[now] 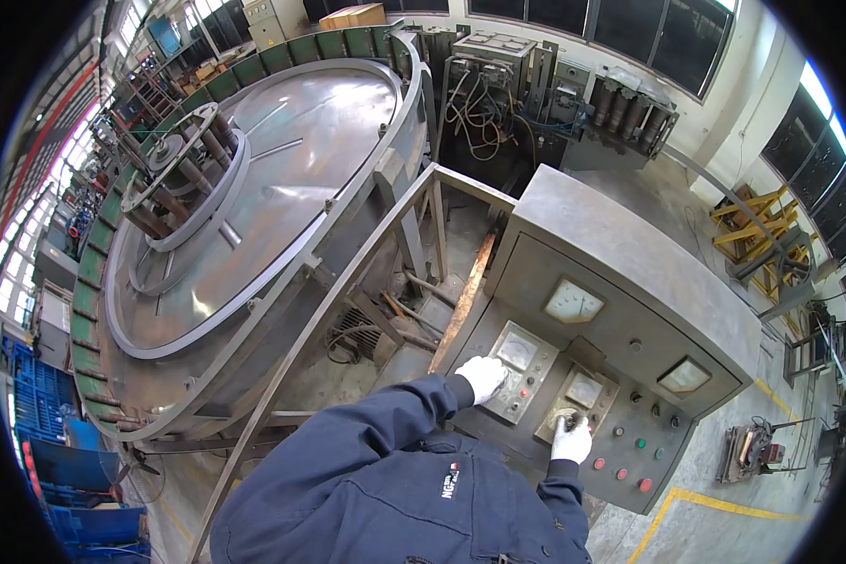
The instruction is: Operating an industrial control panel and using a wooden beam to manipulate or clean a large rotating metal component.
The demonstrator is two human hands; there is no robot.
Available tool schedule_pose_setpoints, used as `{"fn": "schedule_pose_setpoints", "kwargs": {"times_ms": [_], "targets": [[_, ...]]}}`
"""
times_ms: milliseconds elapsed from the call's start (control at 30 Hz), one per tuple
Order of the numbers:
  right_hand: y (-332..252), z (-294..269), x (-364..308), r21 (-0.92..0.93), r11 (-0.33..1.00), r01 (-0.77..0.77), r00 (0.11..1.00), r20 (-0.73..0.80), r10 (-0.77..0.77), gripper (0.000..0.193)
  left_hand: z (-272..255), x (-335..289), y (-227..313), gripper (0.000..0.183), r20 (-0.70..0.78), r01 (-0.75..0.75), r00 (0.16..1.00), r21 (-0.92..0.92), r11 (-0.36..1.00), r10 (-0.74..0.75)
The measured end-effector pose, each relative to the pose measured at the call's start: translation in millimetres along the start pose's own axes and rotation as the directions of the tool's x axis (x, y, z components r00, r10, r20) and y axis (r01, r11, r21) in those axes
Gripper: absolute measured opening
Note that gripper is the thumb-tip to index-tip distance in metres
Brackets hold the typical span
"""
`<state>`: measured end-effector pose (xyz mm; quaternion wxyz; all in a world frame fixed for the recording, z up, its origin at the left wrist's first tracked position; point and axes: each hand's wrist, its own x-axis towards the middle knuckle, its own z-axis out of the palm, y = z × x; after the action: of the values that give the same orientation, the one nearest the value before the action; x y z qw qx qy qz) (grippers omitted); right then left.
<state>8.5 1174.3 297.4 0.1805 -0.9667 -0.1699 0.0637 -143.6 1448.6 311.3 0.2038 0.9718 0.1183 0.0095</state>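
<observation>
Both my hands wear white gloves and are at the sloped grey control console point(620, 254). My left hand point(482, 378) rests at the left edge of the left meter unit point(519, 350), its fingers curled in. What those fingers hold, if anything, is hidden under the glove. With my right hand point(571, 440) I grip a dark control knob point(567, 423) on the right meter unit point(585, 391). Below and right of that hand sit red push buttons point(621, 474) and green buttons point(640, 443). A square gauge point(574, 302) is set in the upright face above.
A huge round metal table point(301, 141) with a raised rim fills the left. A steel frame rail point(348, 273) runs between it and me. Cabling hangs from a machine point(484, 103) behind. Yellow metal stands point(757, 226) and a small cart point(752, 451) stand at the right.
</observation>
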Motion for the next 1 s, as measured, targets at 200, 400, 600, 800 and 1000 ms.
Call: {"fn": "schedule_pose_setpoints", "kwargs": {"times_ms": [200,400,600,800,1000], "targets": [[1,-1,1,-0.005,1.000,-0.006,1.000,-0.004,0.006,0.037,1,3,0,0.020,0.004,-0.006,1.000,-0.001,1.000,0.006],[-3,-4,-1,-0.007,1.000,-0.017,1.000,0.013,0.017,0.038,-2,1,1,0.020,-0.012,0.000,1.000,-0.006,1.000,0.000],[-8,-3,-5,-0.008,1.000,-0.012,1.000,0.005,0.012,0.038,-1,-4,-3,0.018,-0.021,0.003,1.000,-0.023,1.000,-0.004],[-1,-1,-4,-0.030,1.000,0.010,1.000,-0.023,-0.011,0.035,0,3,-5,0.021,-0.002,-0.030,1.000,-0.052,0.998,0.029],[1,-6,2,0.013,1.000,0.021,0.999,-0.027,-0.020,0.035,-15,9,8,0.030,0.090,-0.032,0.996,0.041,0.999,0.028]]}}
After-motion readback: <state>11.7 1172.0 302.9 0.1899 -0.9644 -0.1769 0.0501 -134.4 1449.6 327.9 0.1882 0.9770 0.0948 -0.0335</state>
